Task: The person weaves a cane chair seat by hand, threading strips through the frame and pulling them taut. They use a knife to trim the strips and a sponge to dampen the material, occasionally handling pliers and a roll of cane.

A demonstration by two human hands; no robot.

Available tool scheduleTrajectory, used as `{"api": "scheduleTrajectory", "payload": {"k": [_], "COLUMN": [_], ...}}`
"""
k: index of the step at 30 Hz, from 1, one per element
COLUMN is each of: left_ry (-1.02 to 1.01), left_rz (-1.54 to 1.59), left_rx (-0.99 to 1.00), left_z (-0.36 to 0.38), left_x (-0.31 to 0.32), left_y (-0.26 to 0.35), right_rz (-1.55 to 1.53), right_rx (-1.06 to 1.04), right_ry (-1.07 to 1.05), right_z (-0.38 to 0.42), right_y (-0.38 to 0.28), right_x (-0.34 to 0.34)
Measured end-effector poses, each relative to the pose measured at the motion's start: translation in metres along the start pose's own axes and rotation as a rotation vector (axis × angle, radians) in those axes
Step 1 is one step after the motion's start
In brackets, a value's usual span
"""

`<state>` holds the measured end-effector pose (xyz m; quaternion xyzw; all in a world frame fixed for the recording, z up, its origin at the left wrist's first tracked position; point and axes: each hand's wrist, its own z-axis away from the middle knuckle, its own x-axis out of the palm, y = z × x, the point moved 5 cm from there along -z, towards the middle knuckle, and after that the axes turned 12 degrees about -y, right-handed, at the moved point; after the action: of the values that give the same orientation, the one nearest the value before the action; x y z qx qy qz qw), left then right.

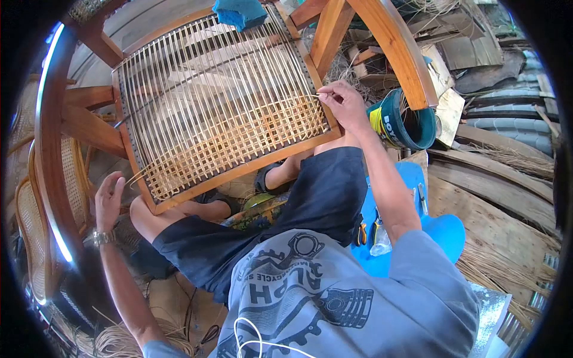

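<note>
A wooden chair frame (197, 194) rests across the person's knees, strung with parallel cane strands (179, 77). Its lower part carries a woven cane grid (239, 140). At the frame's right side, my right hand (344, 106) pinches the end of a thin cane strand. My left hand (109, 200) is raised beside the lower left corner, with thumb and fingers curled; loose strand ends reach toward it, but whether it holds one cannot be made out. A blue sponge (240, 13) lies on the far edge of the frame.
A green bucket (427, 128) stands right of my right hand. Pliers (362, 234) and other tools lie on a blue plastic stool (441, 235). Cane-backed chairs (37, 230) stand at left. Coiled cane (119, 341) and wood boards (495, 209) lie around.
</note>
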<state>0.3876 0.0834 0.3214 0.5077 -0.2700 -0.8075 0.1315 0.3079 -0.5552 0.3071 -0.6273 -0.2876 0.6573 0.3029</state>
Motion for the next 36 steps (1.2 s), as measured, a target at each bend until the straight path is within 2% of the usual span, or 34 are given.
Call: {"api": "scheduleTrajectory", "payload": {"k": [2, 4, 8, 10, 11, 13, 16, 17, 20, 21, 22, 25, 27, 32, 33, 34, 36], "left_ry": [-0.014, -0.031, -0.084, -0.112, -0.104, -0.094, -0.140, -0.112, -0.046, -0.003, -0.002, -0.041, -0.054, 0.025, 0.065, 0.053, 0.002], "left_rz": [-0.010, -0.015, -0.041, -0.063, -0.050, -0.030, -0.091, -0.092, -0.138, -0.191, -0.187, -0.273, -0.185, -0.112, -0.076, -0.107, -0.112], "left_rx": [0.022, 0.041, -0.003, -0.028, -0.005, 0.016, 0.068, 0.116, 0.204, 0.244, 0.243, 0.174, 0.101, 0.083, 0.060, -0.026, -0.062], "left_z": [-0.004, -0.004, -0.007, -0.008, -0.009, -0.010, -0.013, -0.014, -0.015, -0.014, -0.012, -0.009, -0.009, 0.000, 0.004, 0.008, 0.011], "left_x": [0.003, 0.005, 0.007, 0.009, 0.009, 0.009, 0.008, 0.007, 0.008, 0.007, 0.005, 0.003, 0.005, 0.002, -0.005, -0.015, -0.014], "left_y": [0.013, 0.022, 0.032, 0.032, 0.033, 0.037, 0.048, 0.049, 0.058, 0.064, 0.069, 0.077, 0.061, 0.034, 0.020, -0.006, -0.046], "right_rz": [0.014, 0.031, 0.010, 0.063, 0.066, 0.083, -0.041, -0.037, -0.139, -0.144, -0.148, 0.016, 0.028, 0.106, 0.128, 0.149, 0.122], "right_rx": [-0.039, -0.169, -0.129, 0.022, 0.021, 0.366, 0.350, 0.351, 0.350, 0.274, 0.198, 0.211, 0.186, 0.172, 0.179, 0.187, 0.170], "right_ry": [0.040, 0.100, 0.139, 0.165, 0.160, 0.249, 0.326, 0.322, 0.252, 0.181, 0.110, 0.009, -0.017, -0.125, -0.148, -0.175, -0.170], "right_z": [-0.004, -0.005, -0.009, -0.008, -0.008, -0.004, -0.009, -0.008, -0.004, -0.004, -0.004, 0.002, 0.000, -0.004, -0.005, -0.005, -0.003], "right_y": [-0.003, -0.011, -0.014, -0.016, -0.025, -0.026, 0.021, 0.018, 0.011, 0.004, -0.004, -0.024, -0.030, -0.047, -0.047, -0.047, -0.047], "right_x": [0.001, 0.000, 0.008, 0.011, 0.015, 0.015, 0.025, 0.024, 0.020, 0.021, 0.022, 0.017, 0.015, 0.012, 0.012, 0.012, 0.009]}}
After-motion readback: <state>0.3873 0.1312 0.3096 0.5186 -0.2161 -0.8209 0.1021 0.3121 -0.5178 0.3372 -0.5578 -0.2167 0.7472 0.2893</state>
